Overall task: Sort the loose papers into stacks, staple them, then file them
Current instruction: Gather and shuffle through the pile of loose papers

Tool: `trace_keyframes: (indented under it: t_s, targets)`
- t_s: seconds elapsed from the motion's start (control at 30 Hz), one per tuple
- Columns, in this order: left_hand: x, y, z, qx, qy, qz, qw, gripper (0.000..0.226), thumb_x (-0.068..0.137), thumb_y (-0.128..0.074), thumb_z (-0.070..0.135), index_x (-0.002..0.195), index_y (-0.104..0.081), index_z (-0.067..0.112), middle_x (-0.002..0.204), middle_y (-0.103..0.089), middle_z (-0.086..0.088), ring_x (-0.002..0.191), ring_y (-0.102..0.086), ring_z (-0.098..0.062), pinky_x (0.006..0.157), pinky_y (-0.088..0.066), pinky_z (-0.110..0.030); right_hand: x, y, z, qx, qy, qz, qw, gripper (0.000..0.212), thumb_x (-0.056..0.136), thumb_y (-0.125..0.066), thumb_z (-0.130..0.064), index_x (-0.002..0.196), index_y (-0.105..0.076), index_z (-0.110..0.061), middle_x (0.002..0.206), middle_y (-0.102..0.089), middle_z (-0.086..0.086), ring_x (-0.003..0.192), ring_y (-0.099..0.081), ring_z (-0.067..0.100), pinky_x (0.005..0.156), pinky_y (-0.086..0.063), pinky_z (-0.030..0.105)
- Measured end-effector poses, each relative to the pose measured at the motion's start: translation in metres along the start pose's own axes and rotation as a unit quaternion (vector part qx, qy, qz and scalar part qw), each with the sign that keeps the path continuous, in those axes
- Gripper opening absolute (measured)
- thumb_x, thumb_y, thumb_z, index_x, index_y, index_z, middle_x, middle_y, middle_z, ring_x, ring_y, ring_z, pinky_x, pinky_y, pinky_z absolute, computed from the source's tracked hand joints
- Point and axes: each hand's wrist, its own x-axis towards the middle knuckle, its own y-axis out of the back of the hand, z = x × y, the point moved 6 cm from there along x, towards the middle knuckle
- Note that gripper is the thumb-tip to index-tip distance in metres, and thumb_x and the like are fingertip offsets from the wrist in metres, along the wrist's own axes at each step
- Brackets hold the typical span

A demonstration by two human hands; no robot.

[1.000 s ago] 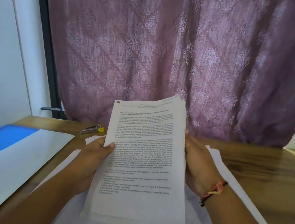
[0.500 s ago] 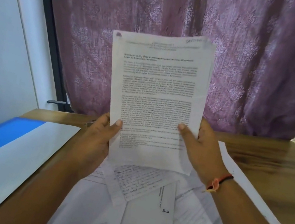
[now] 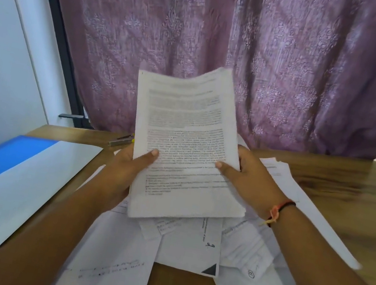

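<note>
Table [image 3: 350,186]. Left of left hand [image 3: 127,169], folder [image 3: 23,188]. Beneath it and right hand [image 3: 253,181], loose papers [image 3: 188,248]. Gripped at both sides, thumbs on top: stack [image 3: 187,142], lowered and tipped back since half a second ago. Probably squaring, not stapling yet. Stapler [image 3: 120,140] just beyond left hand, untouched.

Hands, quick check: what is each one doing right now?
Left hand: grips the printed stack by its left edge.
Right hand: grips the same stack by its right edge.
</note>
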Motion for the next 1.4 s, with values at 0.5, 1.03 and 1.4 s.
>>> trace_keyframes:
  t_s: [0.5,1.03,1.4]
  targets:
    - [0.007,0.021,-0.027,0.089,0.088,0.045,0.991,0.018,0.101,-0.059,0.019,0.106,-0.065,0.035,0.078,-0.076,0.018,0.077,-0.073,-0.01,0.057,-0.055,-0.027,-0.024,0.005,0.038,-0.473,-0.203,-0.225,0.827,0.065,0.096,-0.039,-0.065,0.126,-0.057,-0.011,0.126,-0.061,0.012,0.112,-0.057,0.027,0.091,-0.044,0.035]
    - [0.008,0.025,-0.033,0.12,0.132,0.04,0.983,0.019,0.102,-0.058,0.022,0.114,-0.063,0.035,0.105,-0.073,0.004,0.097,-0.068,-0.026,0.072,-0.055,-0.04,-0.016,0.009,0.036,-0.462,-0.128,-0.237,0.845,0.035,0.099,-0.046,-0.055,0.077,-0.04,-0.028,0.086,-0.048,-0.009,0.079,-0.046,0.01,0.064,-0.032,0.022]
    - [0.006,0.033,-0.023,0.102,0.123,0.055,0.986,0.02,0.099,-0.063,0.025,0.117,-0.065,0.032,0.104,-0.076,-0.003,0.098,-0.071,-0.032,0.071,-0.059,-0.042,-0.014,0.01,0.035,-0.41,-0.16,-0.184,0.879,0.062,0.098,-0.041,-0.06,0.145,-0.039,-0.018,0.15,-0.044,0.005,0.135,-0.044,0.027,0.105,-0.038,0.036]
